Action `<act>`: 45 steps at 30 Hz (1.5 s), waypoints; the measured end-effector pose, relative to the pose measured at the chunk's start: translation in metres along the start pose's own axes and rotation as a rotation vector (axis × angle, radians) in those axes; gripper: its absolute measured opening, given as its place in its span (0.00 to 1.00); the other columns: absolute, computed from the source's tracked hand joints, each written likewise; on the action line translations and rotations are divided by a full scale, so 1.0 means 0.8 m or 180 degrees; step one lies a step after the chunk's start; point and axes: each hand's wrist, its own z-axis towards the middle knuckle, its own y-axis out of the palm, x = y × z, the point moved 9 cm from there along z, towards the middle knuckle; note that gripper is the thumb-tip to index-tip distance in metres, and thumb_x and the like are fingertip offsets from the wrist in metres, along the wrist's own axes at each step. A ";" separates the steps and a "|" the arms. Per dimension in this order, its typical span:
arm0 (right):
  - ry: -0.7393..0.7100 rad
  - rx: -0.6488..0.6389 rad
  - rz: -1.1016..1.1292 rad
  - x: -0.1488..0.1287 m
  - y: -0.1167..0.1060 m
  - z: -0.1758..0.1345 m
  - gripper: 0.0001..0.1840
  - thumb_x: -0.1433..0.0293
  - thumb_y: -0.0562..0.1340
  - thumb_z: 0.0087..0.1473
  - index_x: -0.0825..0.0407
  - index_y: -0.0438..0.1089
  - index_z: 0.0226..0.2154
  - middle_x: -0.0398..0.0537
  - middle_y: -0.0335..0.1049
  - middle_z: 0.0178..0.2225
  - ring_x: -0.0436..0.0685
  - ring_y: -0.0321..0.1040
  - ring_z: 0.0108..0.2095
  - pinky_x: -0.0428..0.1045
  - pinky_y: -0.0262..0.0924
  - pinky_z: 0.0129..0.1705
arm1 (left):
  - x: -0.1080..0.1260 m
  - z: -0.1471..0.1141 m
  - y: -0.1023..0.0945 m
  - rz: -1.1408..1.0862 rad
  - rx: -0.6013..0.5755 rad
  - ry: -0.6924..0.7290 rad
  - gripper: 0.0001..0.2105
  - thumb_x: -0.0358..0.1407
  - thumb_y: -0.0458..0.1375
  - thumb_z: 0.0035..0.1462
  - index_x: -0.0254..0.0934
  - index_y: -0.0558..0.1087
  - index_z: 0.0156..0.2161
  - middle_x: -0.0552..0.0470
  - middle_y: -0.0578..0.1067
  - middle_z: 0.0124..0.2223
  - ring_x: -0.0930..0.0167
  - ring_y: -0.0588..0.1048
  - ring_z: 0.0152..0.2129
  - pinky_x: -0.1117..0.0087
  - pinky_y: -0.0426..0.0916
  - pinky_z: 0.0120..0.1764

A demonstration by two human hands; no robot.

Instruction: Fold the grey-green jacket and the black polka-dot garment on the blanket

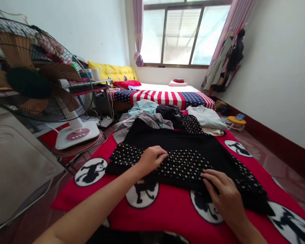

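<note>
A black top (178, 138) with white-dotted sleeves lies spread on the red cloth in front of me. One dotted sleeve (179, 164) is laid across its near part. My left hand (152, 160) is closed, its fingertips pinched at the upper edge of that sleeve. At the sleeve's right end, my right hand (222, 189) has its fingers and thumb drawn together on the fabric. Another dotted part (247, 176) of the top sits along its right side.
The red cloth (173, 210) has round monkey patches. Behind the top are a grey garment (152, 118), a light-blue garment (144, 107) and a folded white garment (205, 117). A fan (77, 134) stands on a stool at left. Farther back is a bed (162, 97).
</note>
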 end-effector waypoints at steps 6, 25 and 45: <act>0.0017 -0.0878 0.0700 -0.080 0.072 0.047 0.14 0.71 0.58 0.58 0.49 0.67 0.48 0.51 0.68 0.46 0.58 0.64 0.46 0.54 0.61 0.48 | -0.080 0.015 -0.008 -0.0199 -0.0448 -0.0379 0.10 0.29 0.56 0.54 0.37 0.79 0.39 0.50 0.79 0.40 0.70 0.77 0.38 0.70 0.69 0.45; 0.0248 -0.1160 0.0411 -0.109 0.118 0.079 0.11 0.66 0.53 0.61 0.51 0.70 0.35 0.50 0.71 0.40 0.57 0.66 0.42 0.52 0.60 0.44 | -0.059 -0.008 0.023 0.1013 -0.0438 -0.0024 0.11 0.37 0.55 0.60 0.40 0.72 0.46 0.49 0.72 0.49 0.65 0.68 0.47 0.62 0.64 0.50; 0.0110 -0.1332 -0.0139 -0.107 0.171 0.066 0.28 0.56 0.50 0.62 0.50 0.58 0.61 0.49 0.54 0.64 0.61 0.49 0.64 0.63 0.46 0.63 | -0.186 -0.013 -0.133 0.0992 -0.1495 -0.1423 0.16 0.45 0.69 0.36 0.38 0.78 0.31 0.57 0.76 0.27 0.73 0.73 0.25 0.76 0.62 0.27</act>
